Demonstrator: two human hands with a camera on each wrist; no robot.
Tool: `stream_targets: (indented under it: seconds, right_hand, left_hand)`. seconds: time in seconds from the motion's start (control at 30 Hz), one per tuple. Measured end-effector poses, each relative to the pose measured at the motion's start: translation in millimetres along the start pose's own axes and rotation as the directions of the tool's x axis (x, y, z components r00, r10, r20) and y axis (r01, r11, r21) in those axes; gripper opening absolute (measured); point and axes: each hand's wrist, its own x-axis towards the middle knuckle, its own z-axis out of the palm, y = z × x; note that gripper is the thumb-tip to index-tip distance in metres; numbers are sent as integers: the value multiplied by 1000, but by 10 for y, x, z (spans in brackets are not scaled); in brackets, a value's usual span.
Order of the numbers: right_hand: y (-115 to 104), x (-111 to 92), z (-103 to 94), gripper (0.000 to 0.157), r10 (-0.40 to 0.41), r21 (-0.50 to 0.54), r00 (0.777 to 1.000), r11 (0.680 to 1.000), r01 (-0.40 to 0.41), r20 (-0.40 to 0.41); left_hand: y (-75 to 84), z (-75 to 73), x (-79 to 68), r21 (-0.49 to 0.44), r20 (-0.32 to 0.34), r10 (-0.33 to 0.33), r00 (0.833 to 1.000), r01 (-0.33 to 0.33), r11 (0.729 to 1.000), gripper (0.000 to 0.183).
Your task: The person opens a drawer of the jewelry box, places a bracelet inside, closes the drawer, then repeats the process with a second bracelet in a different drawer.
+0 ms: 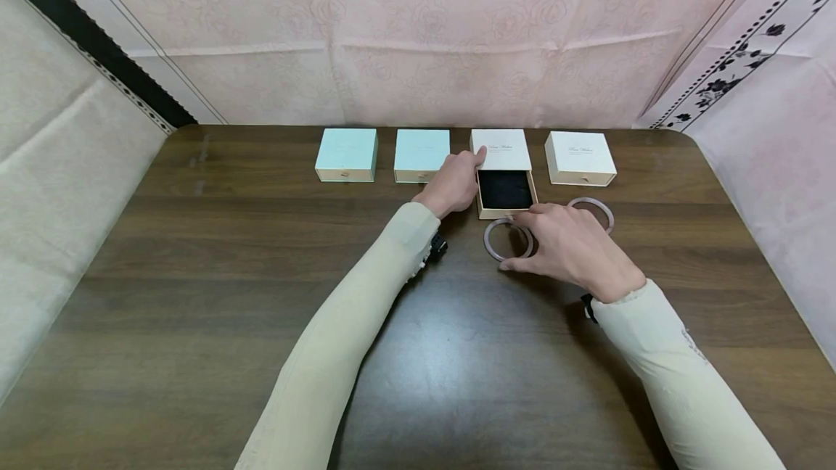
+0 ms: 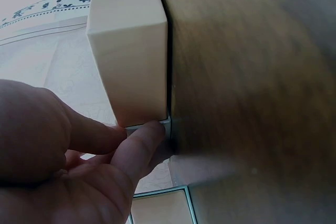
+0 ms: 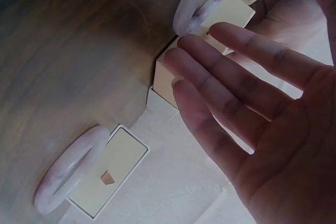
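Observation:
A white box [image 1: 501, 151] stands at the back of the table with its drawer [image 1: 506, 191] pulled out toward me, showing a black lining. My left hand [image 1: 453, 183] grips the box's sleeve from its left side, the thumb over the top edge. Right in front of the drawer is a pale lilac bangle [image 1: 488, 241]. My right hand [image 1: 575, 241] spans this bangle, thumb at its near edge and index fingertip by its far edge, fingers fairly straight. A second pale bangle [image 3: 73, 169], partly hidden by the hand in the head view, lies behind it to the right.
Two mint-green boxes, a left one [image 1: 347, 154] and a right one [image 1: 421, 154], stand shut left of the white box. Another white box [image 1: 580, 158] stands at the right, behind the second bangle. Patterned cloth [image 1: 418, 35] hangs behind the brown wooden table [image 1: 196, 325].

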Motion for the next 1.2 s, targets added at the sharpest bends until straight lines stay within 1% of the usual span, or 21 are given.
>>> stream_targets:
  seconds: [0.2,0.33,0.43,0.57,0.73,0.83,0.97,1.03,1.2]
  right_hand:
    - [-10,12,23,46,1,-11,1000,1000,-1,10]
    - [-23,14,40,45,20,-14,1000,1000,-20,8]
    - [-51,17,46,40,34,-2,999,999,-34,15]
    - [-77,12,38,30,35,26,998,999,-36,43]
    - [-81,0,29,18,16,58,996,998,-21,85]
    - [-86,3,26,15,4,74,995,997,-12,101]
    - [-100,10,7,18,3,84,992,996,-14,128]
    - [-101,4,7,18,3,87,991,996,-15,135]
    - [-96,-23,6,20,-1,111,988,994,-17,156]
  left_hand:
    - [12,-11,10,15,15,-12,1000,11,1000,61]
    - [22,-17,13,19,21,-21,1000,21,1000,61]
    - [26,-17,13,19,27,-22,999,21,1000,61]
    - [21,-7,10,16,9,-10,1000,10,1000,60]
    - [11,0,5,28,-10,-7,1000,8,1000,59]
    - [5,-6,4,18,-2,-7,1000,7,1000,59]
    - [-4,-15,-4,6,3,-6,1000,6,1000,58]
    - [-5,-13,-6,12,-6,-6,1000,6,1000,58]
    - [5,-7,9,-5,6,-6,1000,6,1000,58]
